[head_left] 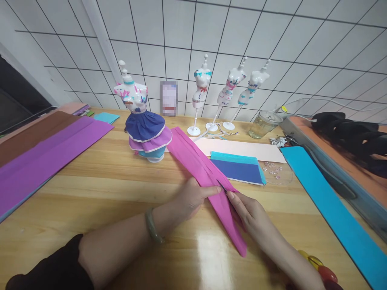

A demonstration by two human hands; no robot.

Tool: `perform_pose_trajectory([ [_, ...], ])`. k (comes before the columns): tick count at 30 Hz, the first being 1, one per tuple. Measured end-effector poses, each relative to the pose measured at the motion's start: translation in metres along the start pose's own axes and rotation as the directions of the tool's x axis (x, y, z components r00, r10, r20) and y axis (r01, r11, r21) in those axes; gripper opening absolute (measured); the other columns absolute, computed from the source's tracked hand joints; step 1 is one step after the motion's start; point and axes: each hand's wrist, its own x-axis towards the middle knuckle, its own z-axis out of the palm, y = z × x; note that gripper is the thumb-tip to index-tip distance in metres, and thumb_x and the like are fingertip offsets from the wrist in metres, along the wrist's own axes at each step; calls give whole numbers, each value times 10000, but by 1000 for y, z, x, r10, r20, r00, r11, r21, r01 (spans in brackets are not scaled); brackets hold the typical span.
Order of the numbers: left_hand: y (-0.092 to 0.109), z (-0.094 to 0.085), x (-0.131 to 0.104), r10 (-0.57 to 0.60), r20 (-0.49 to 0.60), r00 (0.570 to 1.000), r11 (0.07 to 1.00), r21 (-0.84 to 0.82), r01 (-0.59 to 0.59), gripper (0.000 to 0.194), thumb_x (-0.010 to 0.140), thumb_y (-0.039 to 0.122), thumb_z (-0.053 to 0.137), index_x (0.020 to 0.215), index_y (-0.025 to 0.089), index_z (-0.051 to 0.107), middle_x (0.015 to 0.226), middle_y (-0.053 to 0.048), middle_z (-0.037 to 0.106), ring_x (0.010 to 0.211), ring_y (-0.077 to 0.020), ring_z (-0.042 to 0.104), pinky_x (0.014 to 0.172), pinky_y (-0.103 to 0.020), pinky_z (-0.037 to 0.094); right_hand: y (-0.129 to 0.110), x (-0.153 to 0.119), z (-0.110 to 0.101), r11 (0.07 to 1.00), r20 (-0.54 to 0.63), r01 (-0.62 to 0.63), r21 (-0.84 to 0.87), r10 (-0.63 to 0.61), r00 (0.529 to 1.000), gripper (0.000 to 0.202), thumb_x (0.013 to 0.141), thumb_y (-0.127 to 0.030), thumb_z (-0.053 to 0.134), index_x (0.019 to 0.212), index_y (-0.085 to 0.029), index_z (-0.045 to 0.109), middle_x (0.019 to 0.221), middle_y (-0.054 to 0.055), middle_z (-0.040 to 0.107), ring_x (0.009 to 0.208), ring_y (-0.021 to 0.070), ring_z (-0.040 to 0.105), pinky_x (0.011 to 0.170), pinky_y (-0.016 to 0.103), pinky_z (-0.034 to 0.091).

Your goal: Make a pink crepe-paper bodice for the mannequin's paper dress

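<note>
A long pink strip of crepe-like paper or cloth [193, 161] runs diagonally over the table. My left hand [195, 197] is closed on its near side, thumb stretched across the top. My right hand [246, 211] grips a cutting tool with a thin dark blade [221, 185]; its handle is hidden in my fingers. The blade tip lies against the strip close to my left thumb, beside a long split or fold in the material. Below both hands, the strip's narrow end [240, 243] hangs toward me.
A mannequin in a tiered skirt [145, 127] stands left of three bare mannequins [202, 86]. Purple sheets [54, 161] lie left, a turquoise strip [326, 209] right. Blue folded pieces [237, 169], a phone [169, 98], a glass jar [264, 124] and a red-yellow object [326, 274] are around.
</note>
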Motion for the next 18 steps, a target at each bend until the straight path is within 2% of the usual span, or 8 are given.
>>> perform_pose_trajectory([
  [7, -2, -1, 0, 5, 7, 1000, 1000, 17, -5, 262, 615, 145, 791, 864, 127, 713, 842, -55, 718, 838, -205, 647, 868, -375, 480, -1, 0, 0, 1000, 0, 5, 19, -5, 1000, 468, 925, -567, 355, 703, -200, 542, 734, 42, 643, 701, 209, 559, 687, 304, 446],
  [14, -2, -4, 2, 10, 3, 1000, 1000, 24, -11, 305, 593, 156, 804, 881, 131, 705, 845, -62, 720, 855, -223, 644, 882, -394, 465, -3, -1, -1, 999, 13, 5, 38, -6, 1000, 456, 929, -559, 348, 746, -200, 560, 748, 47, 630, 710, 213, 539, 669, 301, 429],
  [18, 4, -5, 2, 73, 67, 995, 997, 18, -75, 250, 661, 145, 754, 904, 139, 693, 884, -67, 714, 856, -218, 637, 853, -378, 465, -2, -3, -2, 1000, 37, -17, 18, 16, 999, 461, 935, -561, 334, 759, -196, 553, 788, 52, 632, 680, 200, 510, 638, 301, 405],
])
